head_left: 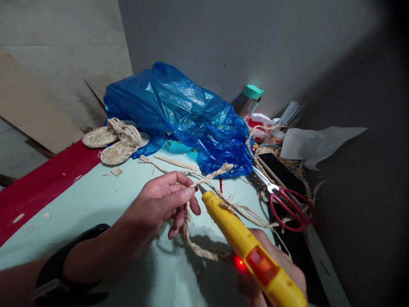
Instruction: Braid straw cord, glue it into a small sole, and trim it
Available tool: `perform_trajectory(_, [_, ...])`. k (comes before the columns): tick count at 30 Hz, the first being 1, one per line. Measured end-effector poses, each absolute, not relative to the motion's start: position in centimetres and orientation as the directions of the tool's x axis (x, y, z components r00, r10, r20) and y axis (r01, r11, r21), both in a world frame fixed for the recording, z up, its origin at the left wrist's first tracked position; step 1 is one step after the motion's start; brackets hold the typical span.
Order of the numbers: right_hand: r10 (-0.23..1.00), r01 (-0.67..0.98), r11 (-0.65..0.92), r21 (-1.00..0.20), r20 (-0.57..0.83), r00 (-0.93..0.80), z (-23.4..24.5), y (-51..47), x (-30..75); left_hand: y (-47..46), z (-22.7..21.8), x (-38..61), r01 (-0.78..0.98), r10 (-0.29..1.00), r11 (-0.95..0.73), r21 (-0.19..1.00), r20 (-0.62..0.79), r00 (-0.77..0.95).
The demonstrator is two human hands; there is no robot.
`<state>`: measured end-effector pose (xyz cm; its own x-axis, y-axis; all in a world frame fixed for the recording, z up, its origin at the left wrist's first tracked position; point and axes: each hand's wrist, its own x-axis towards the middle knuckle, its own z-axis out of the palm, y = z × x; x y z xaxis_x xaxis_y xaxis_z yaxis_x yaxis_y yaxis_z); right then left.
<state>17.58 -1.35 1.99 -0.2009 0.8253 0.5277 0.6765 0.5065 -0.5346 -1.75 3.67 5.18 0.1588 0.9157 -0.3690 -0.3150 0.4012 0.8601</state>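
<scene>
Between the thumb and fingers of my left hand (171, 198) is a braided straw cord (214, 174). One end of it points up to the right, and the rest hangs down and curves toward the lower right. My right hand (275, 260) grips a yellow hot glue gun (236, 232) with an orange window and a lit red light. The gun's dark nozzle is close to the cord, just right of my left fingertips; whether they touch I cannot tell. Much of my right hand is hidden behind the gun.
Straw slippers (116, 143) lie at the back left beside a blue plastic bag (179, 106). Red-handled scissors (284, 200) and a black phone (283, 172) rest on the right. Behind them stand a green-lidded bottle (249, 100) and a woven basket (270, 151). Loose straw strands (243, 209) cross the table.
</scene>
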Motion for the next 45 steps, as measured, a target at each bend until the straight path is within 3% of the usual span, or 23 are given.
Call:
perform_trajectory(26, [0.834,0.677,0.510,-0.531,0.498,-0.238,2.2,-1.5,18.8,3.6,5.1,-1.7,-0.309,0.903,0.428,0.849,-0.387,0.186])
perform_trajectory(32, [0.856,0.652,0.473,-0.593,0.483,-0.181,2.6,-1.3,18.7,3.6,5.1,-1.7,-0.302,0.903,0.427,0.852,-0.386,0.187])
perform_trajectory(37, [0.859,0.703,0.428,-0.568,0.496,-0.123,2.8,-1.4,18.6,3.6,5.1,-1.8,-0.306,0.900,0.434,0.847,-0.390,0.196])
perform_trajectory(45, [0.838,0.627,0.505,-0.593,0.510,-0.192,1.9,-1.4,18.3,3.7,4.7,-1.9,-0.319,0.909,0.410,0.854,-0.357,0.214])
